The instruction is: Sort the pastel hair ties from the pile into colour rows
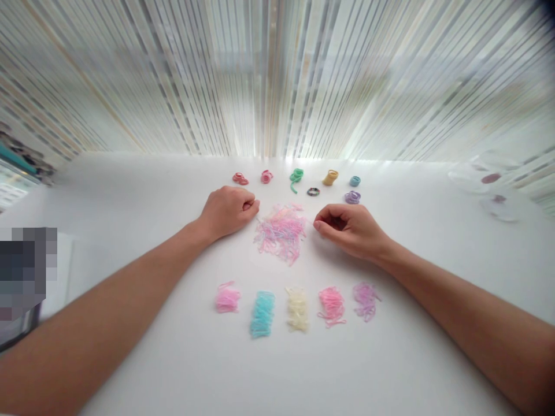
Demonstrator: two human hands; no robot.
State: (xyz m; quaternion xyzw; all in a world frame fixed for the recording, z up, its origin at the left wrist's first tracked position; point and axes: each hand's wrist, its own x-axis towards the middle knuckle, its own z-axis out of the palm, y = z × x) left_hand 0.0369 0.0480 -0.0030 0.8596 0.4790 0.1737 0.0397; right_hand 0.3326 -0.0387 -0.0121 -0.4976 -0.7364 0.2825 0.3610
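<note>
Where table (208, 358) edges the strand pile (281, 232) (ragged), left hand (229, 212) faces right hand (351, 230).

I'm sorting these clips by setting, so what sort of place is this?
Probably a craft table by a window: a white tabletop against striped blinds or curtains with light behind them, and small colour-sorted strand bundles.

My tabletop (173, 358): white, smooth, low sheen. Mixed pile (282, 234): thin pastel strands, plastic-looking, slightly glossy. Blue bundle (262, 315): similar strands, faint shine. Green coil (296, 175): smooth-looking, exact material unclear. Discs (492, 178) at my right: see-through, glossy, apparently plastic.
</note>
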